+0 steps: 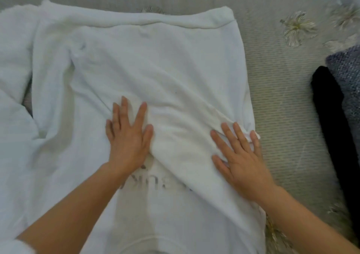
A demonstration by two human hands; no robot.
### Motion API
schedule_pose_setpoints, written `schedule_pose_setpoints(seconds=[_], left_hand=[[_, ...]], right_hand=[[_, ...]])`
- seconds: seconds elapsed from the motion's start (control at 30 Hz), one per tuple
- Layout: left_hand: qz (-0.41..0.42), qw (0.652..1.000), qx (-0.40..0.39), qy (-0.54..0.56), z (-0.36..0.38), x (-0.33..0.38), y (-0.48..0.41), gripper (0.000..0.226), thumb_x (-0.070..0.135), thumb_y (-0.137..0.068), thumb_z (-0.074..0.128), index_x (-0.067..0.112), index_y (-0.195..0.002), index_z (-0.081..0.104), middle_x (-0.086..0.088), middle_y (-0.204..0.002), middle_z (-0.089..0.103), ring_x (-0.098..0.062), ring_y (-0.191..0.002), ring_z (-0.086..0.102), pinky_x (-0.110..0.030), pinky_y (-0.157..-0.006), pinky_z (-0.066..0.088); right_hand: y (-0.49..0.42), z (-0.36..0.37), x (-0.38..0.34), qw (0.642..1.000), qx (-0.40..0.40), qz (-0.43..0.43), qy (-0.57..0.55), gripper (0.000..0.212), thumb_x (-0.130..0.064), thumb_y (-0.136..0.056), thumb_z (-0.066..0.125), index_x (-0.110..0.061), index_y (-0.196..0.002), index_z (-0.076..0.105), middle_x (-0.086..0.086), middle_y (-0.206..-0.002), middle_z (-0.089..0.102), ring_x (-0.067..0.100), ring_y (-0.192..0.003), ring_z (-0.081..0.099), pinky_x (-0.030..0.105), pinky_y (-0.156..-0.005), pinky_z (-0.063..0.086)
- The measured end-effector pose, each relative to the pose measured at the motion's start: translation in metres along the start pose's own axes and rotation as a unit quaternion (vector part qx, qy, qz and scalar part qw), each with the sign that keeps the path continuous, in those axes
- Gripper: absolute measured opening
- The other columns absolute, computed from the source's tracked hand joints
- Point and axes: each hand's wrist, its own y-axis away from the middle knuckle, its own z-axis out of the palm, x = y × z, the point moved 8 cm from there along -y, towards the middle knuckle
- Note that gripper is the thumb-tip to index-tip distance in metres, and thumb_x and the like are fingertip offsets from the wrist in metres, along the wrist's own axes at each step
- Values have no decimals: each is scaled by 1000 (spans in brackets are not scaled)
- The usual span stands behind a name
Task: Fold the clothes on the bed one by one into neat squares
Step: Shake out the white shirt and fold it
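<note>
White sweatshirt [155, 63] lies spread out across the middle of the grey bedspread [278, 98]. Left hand [127, 142] presses down dead centre, fingers splayed flat. Right hand [241, 160] at 4 o'clock is flat too, on the folded-over sleeve [185, 137]. Neither hand is gripping anything. Black garment [331, 117] and a blue-grey knit [348, 74] sit at 3 o'clock.

Bare bedspread [276, 90] separates white garment [155, 63] from black garment [329, 105].

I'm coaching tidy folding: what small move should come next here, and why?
Probably slide the left hand and right hand apart to smooth the white sweatshirt: both lie flat on its folded-in layer, which shows creases between them.
</note>
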Motion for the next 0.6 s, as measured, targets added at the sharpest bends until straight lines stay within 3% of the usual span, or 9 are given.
schedule_pose_setpoints(seconds=[0.1, 0.2, 0.27, 0.33, 0.4, 0.43, 0.5, 0.6], left_hand=[[102, 993, -47, -44, 35, 44, 48, 62, 43, -91, 26, 25, -150, 23, -6, -160, 10, -22, -146, 1, -51, -112, 0], [237, 968, -60, -57, 49, 94, 97, 62, 37, -86, 38, 28, -147, 34, -6, -158, 22, -25, -145, 12, -52, -111, 9], [349, 930, -102, -60, 61, 122, 135, 68, 35, -81, 41, 33, -148, 29, -4, -159, 20, -25, -146, 13, -49, -112, 8], [433, 882, -156, -100, 79, 140, 171, 73, 32, -76, 42, 38, -147, 28, -3, -158, 22, -25, -146, 17, -48, -112, 9], [437, 871, -184, -126, 92, 148, 185, 65, 36, -75, 49, 42, -138, 40, 0, -153, 33, -23, -142, 30, -48, -111, 13], [423, 879, -188, -118, 94, 151, 186, 55, 40, -76, 49, 44, -131, 49, 1, -150, 40, -22, -139, 36, -49, -110, 16], [396, 889, -209, -95, 94, 161, 189, 41, 45, -79, 41, 45, -115, 61, 2, -140, 53, -22, -131, 47, -51, -109, 29], [383, 893, -228, -62, 99, 182, 207, 40, 48, -83, 35, 45, -112, 64, 2, -135, 57, -23, -127, 52, -57, -98, 41]], right_hand=[[-1, -1, 5, 1000, 9, 12, 4, 55, -54, -97, 19, -34, -148, 29, -2, -158, 24, 17, -146, 8, 43, -114, 2], [1, -22, 34, 981, 60, 138, -120, 58, -53, -94, 25, -36, -149, 23, -4, -159, 18, 17, -145, 7, 44, -112, 2], [9, -30, 63, 937, 83, 246, -234, 61, -54, -93, 37, -31, -148, 26, 1, -154, 24, 21, -141, 14, 48, -112, 9], [11, -33, 78, 932, 62, 269, -236, 53, -49, -91, 52, -26, -138, 43, 4, -146, 33, 22, -135, 22, 47, -113, 17], [9, -30, 82, 936, 23, 254, -243, 43, -49, -86, 59, -21, -118, 57, 3, -127, 43, 21, -123, 34, 42, -106, 31], [7, -30, 83, 930, 14, 248, -273, 38, -50, -83, 61, -19, -105, 58, 3, -113, 48, 20, -111, 43, 37, -93, 40], [5, -39, 83, 910, 20, 250, -329, 28, -40, -84, 64, -15, -90, 54, 3, -87, 54, 21, -83, 52, 29, -64, 40], [10, -52, 93, 910, 45, 276, -307, 17, -23, -85, 64, -14, -86, 49, 1, -78, 55, 23, -79, 54, 30, -61, 37]])
